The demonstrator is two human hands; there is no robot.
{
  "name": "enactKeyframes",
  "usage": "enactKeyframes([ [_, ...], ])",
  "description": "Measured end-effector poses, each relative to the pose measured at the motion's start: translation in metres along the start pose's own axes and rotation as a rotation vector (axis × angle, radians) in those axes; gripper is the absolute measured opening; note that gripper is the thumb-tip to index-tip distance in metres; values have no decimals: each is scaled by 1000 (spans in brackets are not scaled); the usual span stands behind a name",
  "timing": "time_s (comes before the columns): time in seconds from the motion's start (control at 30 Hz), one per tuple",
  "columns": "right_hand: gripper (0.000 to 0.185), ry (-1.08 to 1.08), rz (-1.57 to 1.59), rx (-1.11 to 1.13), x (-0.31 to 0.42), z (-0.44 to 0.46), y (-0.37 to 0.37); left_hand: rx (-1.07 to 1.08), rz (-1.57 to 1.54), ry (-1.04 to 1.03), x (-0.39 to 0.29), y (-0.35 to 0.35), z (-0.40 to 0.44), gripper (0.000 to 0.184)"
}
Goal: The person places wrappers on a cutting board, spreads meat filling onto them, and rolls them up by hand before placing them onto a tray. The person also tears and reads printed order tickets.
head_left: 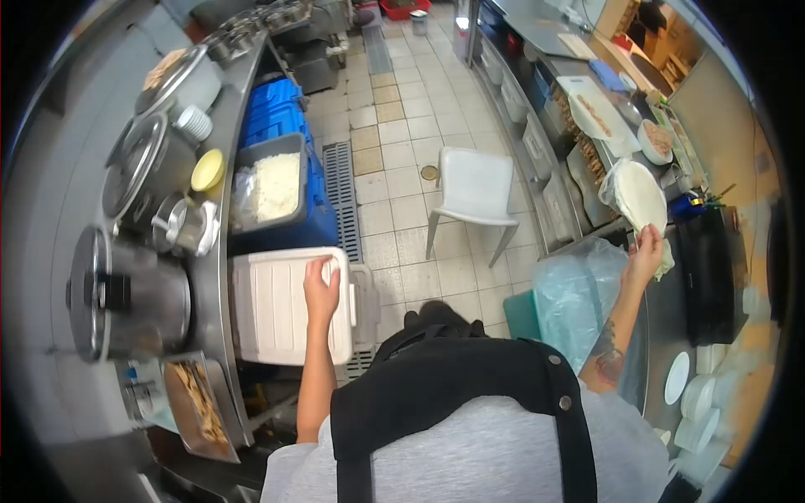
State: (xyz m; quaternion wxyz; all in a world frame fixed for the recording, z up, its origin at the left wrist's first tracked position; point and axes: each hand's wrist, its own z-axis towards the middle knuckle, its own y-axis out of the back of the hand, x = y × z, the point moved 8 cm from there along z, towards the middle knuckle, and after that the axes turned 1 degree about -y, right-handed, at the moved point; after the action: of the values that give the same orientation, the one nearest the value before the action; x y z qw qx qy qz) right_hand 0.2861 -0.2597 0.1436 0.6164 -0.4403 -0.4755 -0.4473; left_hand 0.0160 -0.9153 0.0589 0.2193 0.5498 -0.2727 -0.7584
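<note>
My left hand (321,287) is over the pale beige lid (277,314) of a storage box, its fingers apart and holding nothing; I cannot tell if it touches the lid. On the right, my right hand (645,253) pinches the near edge of a thin round pale wrapper (641,191). Clear plastic (611,191) bunches along the wrapper's left side. Further up the counter, a white board (579,88) carries another pale sheet (589,116) with a brown strip of filling on it. A white bowl (656,141) of pinkish-brown filling stands beside the wrapper.
A white plastic chair (475,180) stands on the tiled floor ahead. Left of it, a grey tub (270,147) of white shredded food sits on blue crates (272,105). Large lidded pots (138,168) line the left counter. A plastic-covered teal bin (521,317) is near my right arm.
</note>
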Motion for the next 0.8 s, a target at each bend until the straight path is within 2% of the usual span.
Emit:
enactKeyframes([
  [0.1, 22, -3, -107, -73, -13, 23, -31, 41, -83, -70, -37, -23, 120, 28],
  [0.17, 22, -25, -108, -121, -61, 42, -41, 91, -99, -130, -58, -49, 183, 28],
  [0.27, 20, -204, -83, -201, -153, 54, -71, 146, -86, -136, -65, -92, 259, 28],
  [0.37, 21, -335, -176, -202, -216, 46, -138, 236, -71, -100, -18, -137, 319, 28],
  [0.4, 22, -352, -168, -203, -222, 46, -169, 274, -107, 14, 14, -151, 334, 29],
  [0.57, 25, -389, -299, -14, -201, 52, -265, 439, -9, 81, 66, -180, 407, 28],
  [0.67, 25, -426, -386, -33, -197, 61, -280, 482, -14, 105, 104, -209, 445, 28],
  [0.8, 25, -511, -393, -154, -215, 56, -256, 631, 34, 210, 153, -266, 473, 27],
])
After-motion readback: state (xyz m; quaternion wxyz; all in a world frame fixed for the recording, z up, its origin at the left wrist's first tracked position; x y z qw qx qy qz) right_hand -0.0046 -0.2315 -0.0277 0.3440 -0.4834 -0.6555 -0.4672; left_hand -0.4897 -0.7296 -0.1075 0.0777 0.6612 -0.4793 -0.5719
